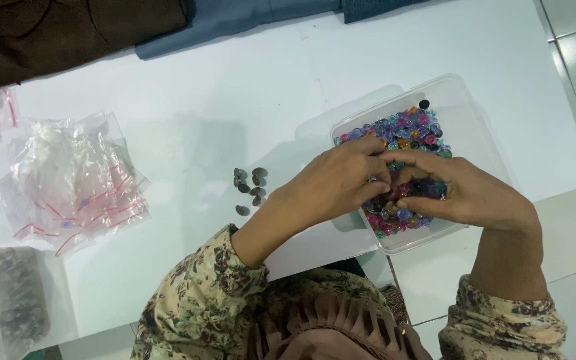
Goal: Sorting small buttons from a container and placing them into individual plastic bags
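Note:
A clear plastic box (478, 113) full of small colourful round buttons (408, 130) sits on the white table. Both my hands hover over its near half, fingertips meeting. My left hand (338, 183) has its fingers pinched together over the buttons. My right hand (458, 190) curls beside it, thumb and forefinger touching the left fingertips. Something small seems pinched between them, but it is hidden. Left of the box lies a little cluster of dark grey buttons (249, 187) on the table.
A pile of clear zip bags with red seals (75, 180) lies at the left, with more bags (5, 300) at the near left corner. Brown cloth (48, 33) and blue cloth (235, 20) lie along the far edge. The table edge (568, 187) and tiled floor are right.

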